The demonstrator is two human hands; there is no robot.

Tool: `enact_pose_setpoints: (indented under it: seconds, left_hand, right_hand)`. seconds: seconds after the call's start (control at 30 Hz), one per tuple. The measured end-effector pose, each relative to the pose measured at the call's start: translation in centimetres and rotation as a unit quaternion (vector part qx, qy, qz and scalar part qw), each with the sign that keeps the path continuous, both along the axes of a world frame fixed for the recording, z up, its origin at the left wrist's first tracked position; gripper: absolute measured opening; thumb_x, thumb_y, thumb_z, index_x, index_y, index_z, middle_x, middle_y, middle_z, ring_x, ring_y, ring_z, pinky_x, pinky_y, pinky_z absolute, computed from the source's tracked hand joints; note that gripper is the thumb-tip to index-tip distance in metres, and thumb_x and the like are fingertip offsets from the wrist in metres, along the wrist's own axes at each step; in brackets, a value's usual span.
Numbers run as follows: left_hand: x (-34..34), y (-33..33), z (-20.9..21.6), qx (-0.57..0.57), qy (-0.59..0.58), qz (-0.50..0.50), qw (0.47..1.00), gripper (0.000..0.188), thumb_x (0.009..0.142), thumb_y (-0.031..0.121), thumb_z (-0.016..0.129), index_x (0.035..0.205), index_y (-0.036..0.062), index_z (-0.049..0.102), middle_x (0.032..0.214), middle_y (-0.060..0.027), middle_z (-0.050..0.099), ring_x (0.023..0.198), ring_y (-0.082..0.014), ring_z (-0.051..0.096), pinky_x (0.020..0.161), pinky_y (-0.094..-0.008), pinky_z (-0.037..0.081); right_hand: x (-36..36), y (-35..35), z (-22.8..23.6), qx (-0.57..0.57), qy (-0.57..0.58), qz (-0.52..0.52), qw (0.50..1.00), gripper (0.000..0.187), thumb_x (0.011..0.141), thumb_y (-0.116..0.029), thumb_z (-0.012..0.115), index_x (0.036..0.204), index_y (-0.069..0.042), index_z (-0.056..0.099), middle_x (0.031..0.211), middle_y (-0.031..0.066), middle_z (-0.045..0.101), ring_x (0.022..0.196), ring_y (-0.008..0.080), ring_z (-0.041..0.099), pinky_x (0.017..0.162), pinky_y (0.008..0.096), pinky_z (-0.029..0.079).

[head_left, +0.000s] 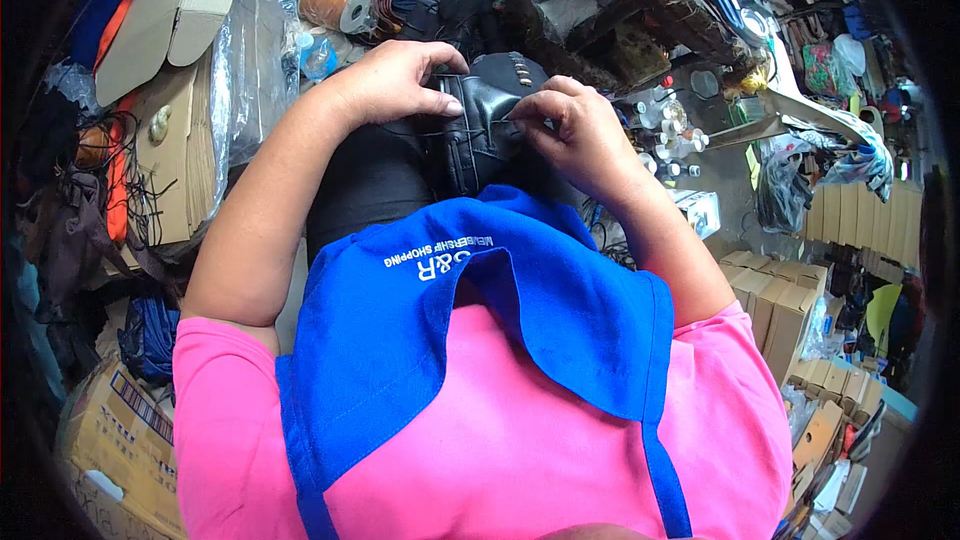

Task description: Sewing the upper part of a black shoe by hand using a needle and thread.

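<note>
A shiny black leather piece, probably a shoe (pixel 488 112), lies across my lap between my dark-trousered legs. My left hand (pixel 400 83) curls at its left edge, with the thumb and forefinger on the leather. At the right side, my right hand (pixel 572 125) is closed in a pinch near the surface. A thin line like thread seems to run from those fingers over the leather; it is too fine to make out well. Just beyond is a rounded black part with a row of small pale metallic marks (pixel 521 70).
An orange-brown thread spool (pixel 335 5) and tangled cords lie beyond my left hand. Small bottles (pixel 668 120) cluster to the right of my right hand. Cardboard (pixel 175 25) leans at the left, and boxes (pixel 770 305) stack at the right. A blue apron (pixel 390 325) covers my front.
</note>
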State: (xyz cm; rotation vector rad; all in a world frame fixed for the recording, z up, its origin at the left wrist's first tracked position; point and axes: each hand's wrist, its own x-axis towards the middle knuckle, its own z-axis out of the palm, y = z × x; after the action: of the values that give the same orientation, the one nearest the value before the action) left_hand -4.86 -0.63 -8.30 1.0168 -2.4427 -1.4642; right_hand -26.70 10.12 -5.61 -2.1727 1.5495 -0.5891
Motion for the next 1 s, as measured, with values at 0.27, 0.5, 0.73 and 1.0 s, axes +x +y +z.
enact_pose_setpoints:
  seconds: [0.27, 0.5, 0.73, 1.0]
  left_hand:
    - [-0.3, -0.2, -1.0, -0.066, 0.024, -0.029, 0.997, 0.044, 0.075, 0.013, 0.072, 0.115, 0.0062, 0.055, 0.084, -0.0057, 0.061, 0.08, -0.0113, 0.055, 0.073, -0.0284, 0.046]
    - [-0.8, -0.2, -2.1, -0.037, 0.017, -0.007, 0.999, 0.044, 0.072, 0.012, 0.073, 0.112, 0.0056, 0.055, 0.076, -0.004, 0.057, 0.074, -0.0117, 0.052, 0.069, -0.0292, 0.045]
    - [-0.2, 0.6, -2.2, -0.159, 0.092, 0.064, 0.981, 0.043, 0.07, 0.009, 0.073, 0.109, 0.0049, 0.055, 0.094, -0.0103, 0.058, 0.087, -0.021, 0.056, 0.077, -0.0318, 0.045]
    - [1.7, 6.1, 1.0, -0.09, 0.138, 0.176, 0.971, 0.032, 0.078, -0.003, 0.059, 0.108, 0.0071, 0.065, 0.085, -0.0106, 0.052, 0.082, -0.0242, 0.055, 0.081, -0.0316, 0.044]
  right_hand:
    - [0.0, -0.3, -1.7, 0.055, -0.095, -0.013, 0.994, 0.015, 0.072, -0.008, 0.068, 0.086, -0.008, 0.069, 0.079, 0.0099, 0.057, 0.071, 0.0255, 0.059, 0.067, 0.034, 0.049]
    - [-1.0, -1.2, -3.8, 0.129, -0.172, -0.005, 0.976, 0.012, 0.077, -0.011, 0.07, 0.089, -0.008, 0.069, 0.078, 0.0008, 0.053, 0.071, 0.0106, 0.049, 0.068, 0.025, 0.042]
    - [1.3, -0.8, -3.1, 0.029, -0.123, -0.025, 0.992, 0.013, 0.071, -0.01, 0.073, 0.082, -0.006, 0.067, 0.078, 0.0099, 0.061, 0.068, 0.0211, 0.061, 0.061, 0.0312, 0.047]
    - [-0.4, -0.3, -3.1, -0.027, -0.12, 0.061, 0.991, 0.029, 0.07, 0.0, 0.065, 0.093, -0.015, 0.071, 0.073, 0.0055, 0.058, 0.068, 0.02, 0.059, 0.065, 0.0314, 0.049]
